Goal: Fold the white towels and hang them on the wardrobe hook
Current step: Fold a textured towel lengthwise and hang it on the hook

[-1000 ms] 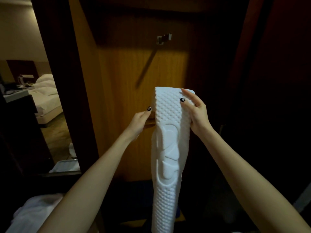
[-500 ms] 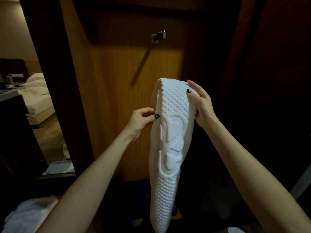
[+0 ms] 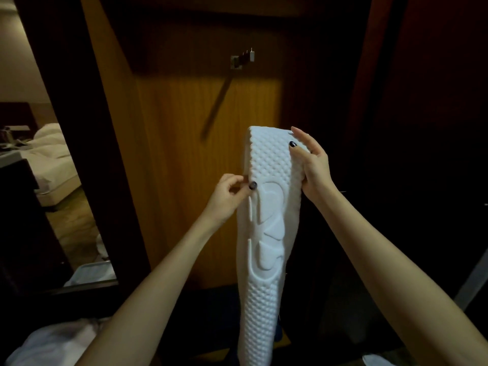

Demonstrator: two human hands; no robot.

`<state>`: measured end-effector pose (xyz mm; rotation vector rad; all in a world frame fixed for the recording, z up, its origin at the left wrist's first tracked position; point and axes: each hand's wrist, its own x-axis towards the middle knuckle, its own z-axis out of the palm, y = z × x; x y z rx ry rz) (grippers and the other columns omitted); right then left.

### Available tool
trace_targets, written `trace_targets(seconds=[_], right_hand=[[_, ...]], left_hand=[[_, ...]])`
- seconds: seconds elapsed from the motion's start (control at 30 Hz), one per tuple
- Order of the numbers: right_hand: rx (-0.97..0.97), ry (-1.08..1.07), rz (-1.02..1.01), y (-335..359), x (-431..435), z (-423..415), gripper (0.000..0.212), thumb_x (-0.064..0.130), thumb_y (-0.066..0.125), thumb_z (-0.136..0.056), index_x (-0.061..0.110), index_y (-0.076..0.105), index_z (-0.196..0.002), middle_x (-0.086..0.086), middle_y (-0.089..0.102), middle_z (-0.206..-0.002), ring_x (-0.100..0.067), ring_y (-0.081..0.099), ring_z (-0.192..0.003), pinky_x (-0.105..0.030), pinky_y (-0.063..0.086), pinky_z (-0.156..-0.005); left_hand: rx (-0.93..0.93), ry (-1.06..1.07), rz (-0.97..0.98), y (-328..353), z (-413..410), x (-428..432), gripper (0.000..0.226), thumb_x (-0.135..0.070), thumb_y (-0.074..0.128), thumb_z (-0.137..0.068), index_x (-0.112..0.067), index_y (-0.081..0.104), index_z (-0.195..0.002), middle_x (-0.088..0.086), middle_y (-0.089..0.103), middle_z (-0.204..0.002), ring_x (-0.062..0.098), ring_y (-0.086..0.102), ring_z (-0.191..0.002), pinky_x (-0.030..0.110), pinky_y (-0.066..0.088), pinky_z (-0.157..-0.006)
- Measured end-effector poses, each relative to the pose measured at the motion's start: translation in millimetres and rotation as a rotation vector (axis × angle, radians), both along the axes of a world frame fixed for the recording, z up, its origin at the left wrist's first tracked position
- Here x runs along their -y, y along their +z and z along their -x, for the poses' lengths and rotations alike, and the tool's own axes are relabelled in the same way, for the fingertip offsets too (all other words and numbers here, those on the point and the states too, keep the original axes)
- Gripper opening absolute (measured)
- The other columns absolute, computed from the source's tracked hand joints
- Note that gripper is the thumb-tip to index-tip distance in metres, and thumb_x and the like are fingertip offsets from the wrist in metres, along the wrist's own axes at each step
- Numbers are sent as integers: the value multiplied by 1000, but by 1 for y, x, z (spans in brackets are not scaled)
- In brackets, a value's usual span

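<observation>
A white textured towel (image 3: pixel 266 233), folded into a long narrow strip, hangs upright in front of me inside the wardrobe. My right hand (image 3: pixel 311 165) grips its upper right edge, thumb on the front. My left hand (image 3: pixel 228 192) pinches its left edge a little lower down. The metal wardrobe hook (image 3: pixel 243 58) sticks out of the wooden back panel (image 3: pixel 171 154), above and slightly left of the towel's top. Towel and hook are well apart.
More white cloth (image 3: pixel 52 344) lies at the bottom left. A dark wardrobe frame (image 3: pixel 79 128) stands on the left, with a bed (image 3: pixel 52 159) and a white tray (image 3: pixel 89 273) beyond it. Dark panels close the right side.
The towel's top was lifted a little and then eased back down. My left hand slid from the upper left edge to a lower pinch on that edge.
</observation>
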<state>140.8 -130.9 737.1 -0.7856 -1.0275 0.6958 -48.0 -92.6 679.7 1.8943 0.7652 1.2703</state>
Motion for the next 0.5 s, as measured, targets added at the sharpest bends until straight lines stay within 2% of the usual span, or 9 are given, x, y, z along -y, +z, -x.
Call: trace_targets(seconds=[0.07,0.1,0.17,0.23,0.3,0.37,0.43,0.5], right_hand=[[10,-32,2,1,-2,0,31,2,61,-90,23,69,-111,6,65,-118,-12,69,-100,-23,56,-74],[20,-53,3,2,-3,0,30,2,61,-90,22,68,-112,7,65,-117,-9,68,-100,-22,55,-74],[64,-103,-7,6,-2,1,29,3,61,-91,21,67,-113,12,63,-114,9,65,-95,-14,53,-72],[126,-147,-7,9,-2,-1,30,5,60,-92,19,65,-118,15,60,-114,19,59,-93,-14,53,-74],[172,-142,16,9,-3,-8,34,8,58,-94,20,61,-125,8,60,-122,2,61,-109,-27,56,-87],[204,-95,49,6,-2,-15,38,13,56,-95,30,55,-129,-2,55,-133,-20,60,-118,-40,54,-95],[234,-51,107,-1,0,-22,44,25,54,-98,38,45,-139,-3,42,-147,-22,53,-125,-40,53,-96],[262,-29,215,-14,0,-26,53,37,49,-100,39,28,-149,1,25,-158,-20,39,-137,-40,46,-104]], left_hand=[[-76,76,-39,-5,-7,-2,32,-20,75,-80,-14,56,-105,-8,44,-102,1,48,-90,4,38,-75],[-81,117,-44,-6,-11,-2,36,-19,78,-77,-13,57,-105,-6,46,-104,4,50,-90,7,40,-77],[-2,146,4,-5,-15,-3,29,-15,78,-77,-11,61,-100,3,55,-105,13,55,-88,22,46,-78],[116,96,24,-3,-15,-2,15,-11,76,-79,-17,62,-84,0,62,-88,6,56,-76,21,44,-70],[191,47,9,-1,-16,-1,15,-10,73,-82,-20,63,-78,-8,62,-76,-3,55,-69,14,43,-66],[243,11,24,1,-18,0,11,-11,72,-83,-20,66,-80,-9,66,-78,-1,59,-74,15,47,-69],[289,-11,65,2,-19,-1,9,-14,71,-84,-22,69,-83,-9,70,-82,4,64,-82,20,50,-74],[319,-36,117,4,-22,-2,9,-15,70,-85,-23,70,-84,-7,73,-87,10,66,-87,24,52,-75]])
